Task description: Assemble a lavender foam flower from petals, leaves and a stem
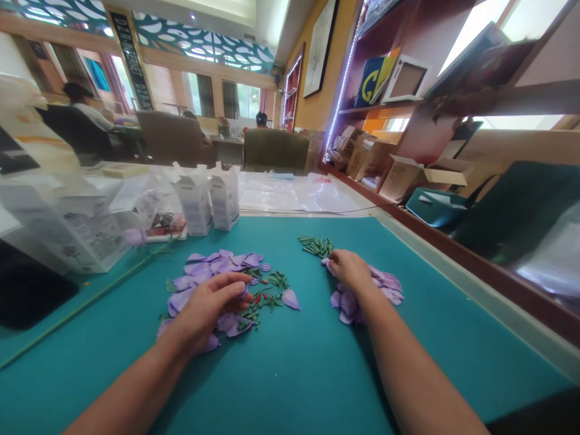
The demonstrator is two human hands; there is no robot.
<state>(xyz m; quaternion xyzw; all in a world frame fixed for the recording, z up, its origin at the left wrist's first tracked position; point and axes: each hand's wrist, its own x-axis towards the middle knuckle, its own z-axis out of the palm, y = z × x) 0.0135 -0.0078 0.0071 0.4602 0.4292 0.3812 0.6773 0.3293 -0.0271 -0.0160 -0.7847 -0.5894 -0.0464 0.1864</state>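
Left hand (217, 308): fingers curled, pinching a small purple piece (243, 291) above lilac, cupped petals (199, 272). Right hand (351, 270): fingertips closed at a lilac petal (327, 263), beside green sticks (316, 245) on the teal mat (281, 374).

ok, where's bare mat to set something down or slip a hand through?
Widest: teal mat between the forearms. A narrower lane runs between the lone petal and right petal pile; more lies right of that pile, to the mat's edge. Crowded: left petal pile with green bits, left hand over it, and far left, with white boxes.
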